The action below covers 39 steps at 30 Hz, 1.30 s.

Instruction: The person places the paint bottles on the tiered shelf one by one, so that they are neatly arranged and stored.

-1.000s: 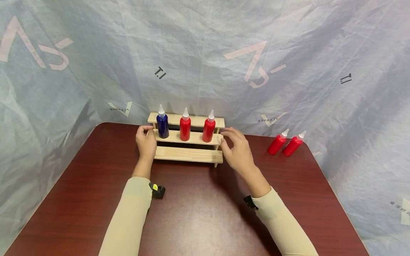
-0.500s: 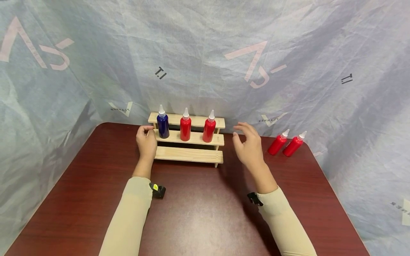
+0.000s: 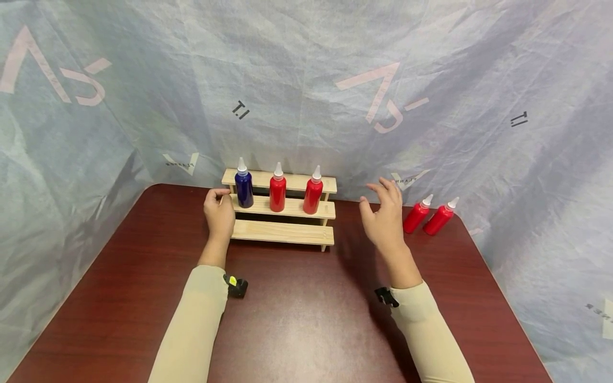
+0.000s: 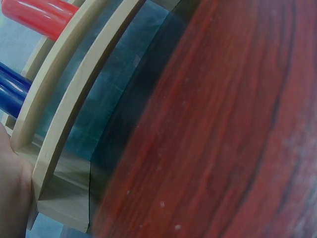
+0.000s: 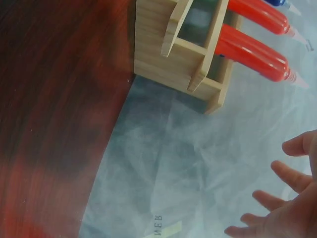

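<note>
A three-tier wooden display stand stands at the back of the table. On its middle shelf a dark blue squeeze bottle and two red squeeze bottles stand upright, all with white pointed caps. My left hand grips the stand's left end at the middle shelf, thumb and index finger at the edge; the left wrist view shows that hand against the end. My right hand is in the air to the right of the stand, fingers spread and holding nothing, as the right wrist view also shows.
Two more red squeeze bottles stand near the table's back right corner, one partly overlapped by the right hand's side. A grey printed cloth hangs behind and at both sides of the dark red table.
My right hand has moved away from the stand's right end, going rightward toward the two separate red bottles, its fingers opening. My left hand and the bottles have stayed in place.
</note>
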### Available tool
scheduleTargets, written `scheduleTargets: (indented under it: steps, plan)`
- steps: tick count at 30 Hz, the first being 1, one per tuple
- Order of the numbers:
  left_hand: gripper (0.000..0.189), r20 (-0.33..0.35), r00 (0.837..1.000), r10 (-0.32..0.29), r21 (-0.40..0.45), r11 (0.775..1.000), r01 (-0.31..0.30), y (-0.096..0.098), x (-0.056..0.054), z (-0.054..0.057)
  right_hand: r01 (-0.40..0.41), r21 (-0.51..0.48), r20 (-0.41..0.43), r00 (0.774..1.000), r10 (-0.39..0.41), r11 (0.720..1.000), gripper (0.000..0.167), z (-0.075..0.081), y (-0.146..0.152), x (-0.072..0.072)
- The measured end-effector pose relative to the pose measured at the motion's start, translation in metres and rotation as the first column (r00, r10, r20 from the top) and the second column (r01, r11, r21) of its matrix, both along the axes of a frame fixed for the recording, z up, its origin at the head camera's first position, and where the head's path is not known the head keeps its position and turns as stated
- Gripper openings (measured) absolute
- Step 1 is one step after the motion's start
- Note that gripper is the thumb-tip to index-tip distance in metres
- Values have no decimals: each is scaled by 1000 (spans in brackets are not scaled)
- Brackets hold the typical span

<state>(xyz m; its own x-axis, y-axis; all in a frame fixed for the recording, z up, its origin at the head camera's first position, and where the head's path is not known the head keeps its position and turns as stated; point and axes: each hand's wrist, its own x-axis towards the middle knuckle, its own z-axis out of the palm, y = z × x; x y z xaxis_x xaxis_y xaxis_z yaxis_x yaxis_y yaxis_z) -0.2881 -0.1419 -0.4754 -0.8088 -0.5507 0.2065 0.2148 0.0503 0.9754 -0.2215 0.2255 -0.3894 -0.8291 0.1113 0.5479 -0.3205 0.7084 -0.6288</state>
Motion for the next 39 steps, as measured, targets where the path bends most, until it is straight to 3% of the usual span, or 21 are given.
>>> scheduleTargets:
  steps: [6,18,28,39]
  plan:
    - [20,10,1000,4,-4,1000,-4,0,0,-2,46,3,53,998,-46,999,48,1,7,-2]
    - [20,8,1000,13,-5,1000,-13,0,1,-1,120,-13,125,985,-118,993,56,-3,22,-6]
    - [19,-2,1000,-3,9,1000,3,1,1,2,170,-58,139,977,-161,984,57,1,33,-8]
    - [19,2,1000,11,3,1000,-11,0,1,2,197,-58,179,967,-184,979,59,-8,47,-14]
